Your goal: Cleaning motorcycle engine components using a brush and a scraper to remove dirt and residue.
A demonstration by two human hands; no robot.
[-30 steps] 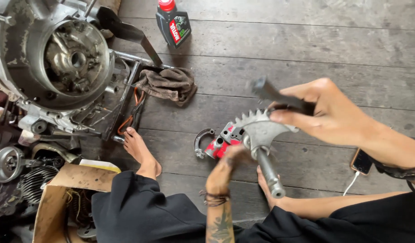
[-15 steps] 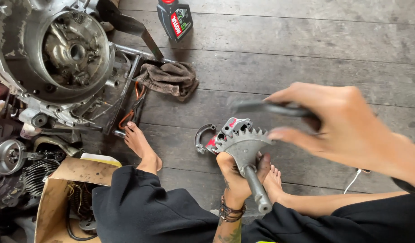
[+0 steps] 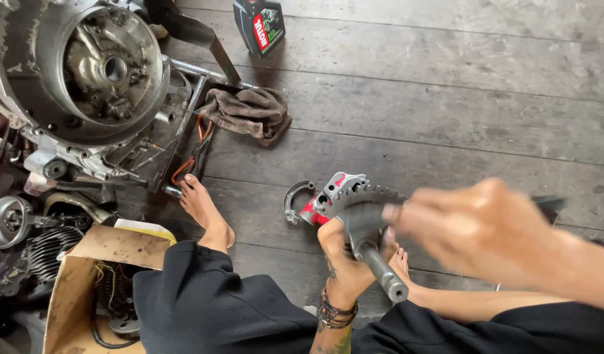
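On grey wooden plank floor (image 3: 446, 98), between person's knees: left hand (image 3: 341, 252) clamped around grey steel shaft with toothed sector gear (image 3: 367, 226), held upright-tilted. Right hand (image 3: 485, 229) blurred, closed on dark tool handle (image 3: 547, 204) just above gear. Risks: strike glances off teeth onto left fingers; shaft slips from grip toward bare foot (image 3: 207, 210) nearby; red-grey metal part (image 3: 328, 196) behind gets knocked.

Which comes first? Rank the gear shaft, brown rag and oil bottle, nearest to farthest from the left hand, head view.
1. Gear shaft, gripped in the left hand.
2. Brown rag, farther up-left.
3. Oil bottle, at the top edge.
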